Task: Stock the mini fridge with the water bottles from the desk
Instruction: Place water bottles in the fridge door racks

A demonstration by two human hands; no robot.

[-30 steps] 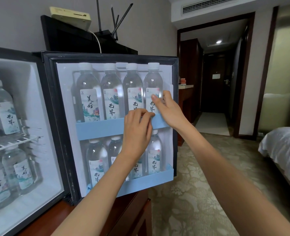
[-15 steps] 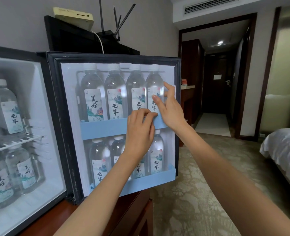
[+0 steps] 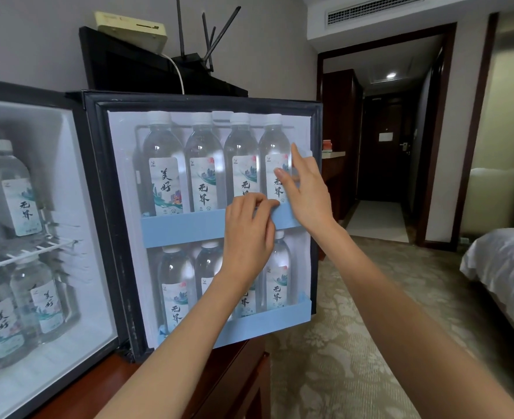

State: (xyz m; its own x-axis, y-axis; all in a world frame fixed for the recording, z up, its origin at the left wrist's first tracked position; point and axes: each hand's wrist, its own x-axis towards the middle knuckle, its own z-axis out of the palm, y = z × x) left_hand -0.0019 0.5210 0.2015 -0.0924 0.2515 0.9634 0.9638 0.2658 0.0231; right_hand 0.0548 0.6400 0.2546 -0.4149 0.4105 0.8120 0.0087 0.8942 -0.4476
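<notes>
Fridge door (image 3: 98, 207) open, 4 bottles behind top rail (image 3: 183, 228). L hand (image 3: 249, 234) fingers curled over rail by 3rd bottle (image 3: 240, 146); R hand (image 3: 307, 195) fingers straight, thumb on 4th bottle (image 3: 273, 140) label.

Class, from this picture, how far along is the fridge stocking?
Done: the upper door shelf holds four bottles, the lower door shelf holds more, and so does the fridge interior. In hand: the right hand touches the rightmost upper bottle; the left hand is at that shelf's rail. Left: probably shutting the door; no loose bottles show.
</notes>
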